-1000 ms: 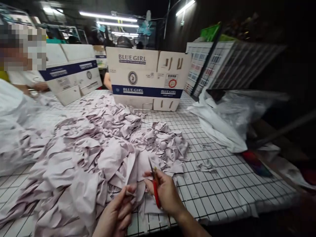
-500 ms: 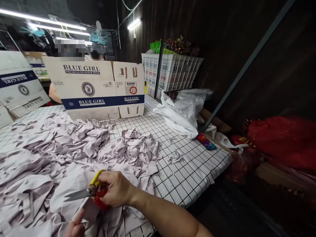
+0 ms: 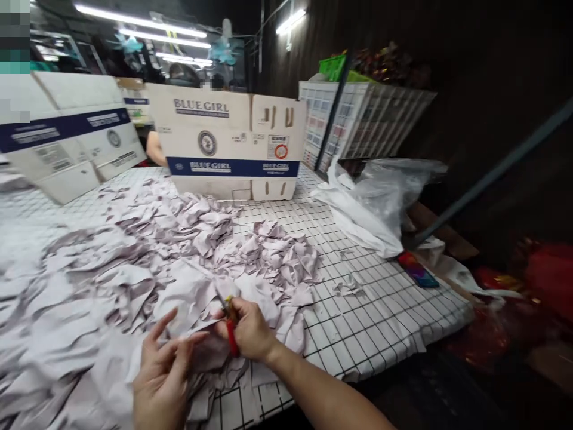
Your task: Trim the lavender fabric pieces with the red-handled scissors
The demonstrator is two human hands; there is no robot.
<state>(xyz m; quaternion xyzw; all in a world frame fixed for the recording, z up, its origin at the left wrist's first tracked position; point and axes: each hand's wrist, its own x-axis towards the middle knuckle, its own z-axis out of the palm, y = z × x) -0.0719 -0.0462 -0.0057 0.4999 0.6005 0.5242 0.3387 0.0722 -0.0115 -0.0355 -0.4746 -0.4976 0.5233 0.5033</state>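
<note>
My right hand [image 3: 253, 331] is wrapped round scissors [image 3: 230, 331] with red and yellow handles. Their blades point up and left over a pale lilac cloth piece [image 3: 185, 295], and look blurred. To the left, my left hand [image 3: 163, 373] has its fingers apart, one raised and another stretched toward the scissors. Its fingertips lie close to the near edge of that cloth; whether they touch it I cannot tell. Crumpled pieces of the same lilac cloth [image 3: 107, 257] are heaped around and beyond both hands.
A checked cloth [image 3: 358, 334] covers the table. BLUE GIRL cartons [image 3: 228, 140] stand at the back, with part of a person's arm [image 3: 155, 148] behind. On the right are plastic bags [image 3: 371, 206], a phone [image 3: 418, 269], cloth scraps [image 3: 349, 286] and white crates [image 3: 358, 119].
My view has swung left. My left hand has come further into view, beside the scissors. The blades have turned from pointing left to pointing up and left.
</note>
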